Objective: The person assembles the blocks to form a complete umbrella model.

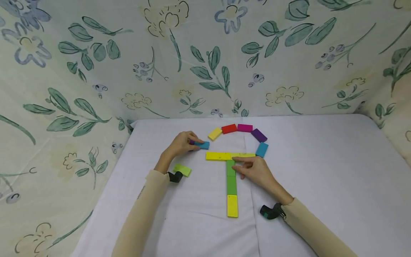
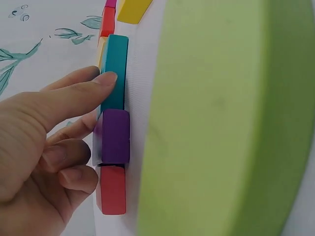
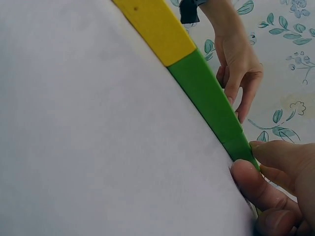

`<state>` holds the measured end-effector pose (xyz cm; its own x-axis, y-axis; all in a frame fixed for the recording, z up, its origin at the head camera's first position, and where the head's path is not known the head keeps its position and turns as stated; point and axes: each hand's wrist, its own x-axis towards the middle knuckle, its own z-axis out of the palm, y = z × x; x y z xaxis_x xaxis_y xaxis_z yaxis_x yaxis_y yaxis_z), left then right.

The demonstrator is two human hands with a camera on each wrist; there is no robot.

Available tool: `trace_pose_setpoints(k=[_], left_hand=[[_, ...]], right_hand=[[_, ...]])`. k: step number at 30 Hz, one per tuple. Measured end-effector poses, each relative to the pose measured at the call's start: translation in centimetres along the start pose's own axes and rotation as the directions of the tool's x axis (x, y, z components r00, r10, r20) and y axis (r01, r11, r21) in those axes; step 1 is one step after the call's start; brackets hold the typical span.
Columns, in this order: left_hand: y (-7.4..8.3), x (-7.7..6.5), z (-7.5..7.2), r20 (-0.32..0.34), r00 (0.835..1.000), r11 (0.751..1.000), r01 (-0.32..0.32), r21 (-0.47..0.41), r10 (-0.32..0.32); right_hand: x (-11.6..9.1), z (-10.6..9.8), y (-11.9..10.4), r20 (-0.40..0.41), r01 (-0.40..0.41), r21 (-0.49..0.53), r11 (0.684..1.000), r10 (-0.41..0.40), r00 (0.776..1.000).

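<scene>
My left hand (image 1: 182, 143) pinches a blue block (image 1: 203, 145) at the left, thumb on its near side and fingers behind it. A purple block (image 2: 115, 136) and a red block (image 2: 113, 191) line up with it beside the fingers, mostly covered by the hand from above. At the centre, my right hand (image 1: 257, 172) grips the upper green block (image 1: 231, 168) between thumb and fingers, as the right wrist view shows. This block tops an upright strip with another green block (image 1: 231, 185) and a yellow block (image 1: 232, 206). A yellow crossbar (image 1: 218, 156) lies just above it.
An arc of yellow (image 1: 214, 134), red (image 1: 229, 129), magenta (image 1: 245, 128), purple (image 1: 259, 135) and blue (image 1: 262, 150) blocks curves over the crossbar. One lime block (image 1: 182, 170) lies by the left wrist. White cloth (image 1: 199, 228) covers the table, with a floral curtain behind.
</scene>
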<state>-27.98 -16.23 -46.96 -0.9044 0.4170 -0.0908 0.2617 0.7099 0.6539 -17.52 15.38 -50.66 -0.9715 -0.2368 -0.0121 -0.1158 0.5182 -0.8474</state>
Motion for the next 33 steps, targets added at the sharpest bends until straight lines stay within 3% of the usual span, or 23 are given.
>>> trace_pose_setpoints(k=[7, 11, 17, 20, 26, 33], left_hand=[[-0.5, -0.4, 0.1, -0.052, 0.999, 1.000, -0.009, -0.014, 0.008], [-0.5, -0.7, 0.5, -0.116, 0.993, 1.000, -0.014, 0.001, 0.014], [0.3, -1.0, 1.6, -0.275, 0.961, 0.998, 0.043, 0.035, -0.031], [1.0, -1.1, 2.3, -0.319, 0.945, 0.995, 0.091, 0.033, -0.076], [1.7, -1.4, 3.2, -0.313, 0.939, 0.986, 0.160, 0.041, -0.139], [1.9, -1.5, 2.7, -0.269, 0.956, 0.983, 0.148, 0.105, -0.116]], right_hand=[[0.0, -0.1, 0.0, 0.003, 0.007, 0.004, 1.000, -0.007, 1.000], [0.0, -0.1, 0.0, 0.007, 0.003, 0.011, 1.000, -0.003, 1.000], [0.1, 0.0, 0.0, 0.002, -0.007, 0.006, 1.000, 0.007, 1.000], [0.1, -0.1, 0.0, 0.001, -0.010, 0.008, 1.000, 0.010, 1.000], [0.1, 0.0, -0.1, 0.005, -0.018, 0.011, 1.000, 0.018, 1.000], [0.2, 0.0, -0.1, -0.001, -0.016, 0.005, 1.000, 0.016, 1.000]])
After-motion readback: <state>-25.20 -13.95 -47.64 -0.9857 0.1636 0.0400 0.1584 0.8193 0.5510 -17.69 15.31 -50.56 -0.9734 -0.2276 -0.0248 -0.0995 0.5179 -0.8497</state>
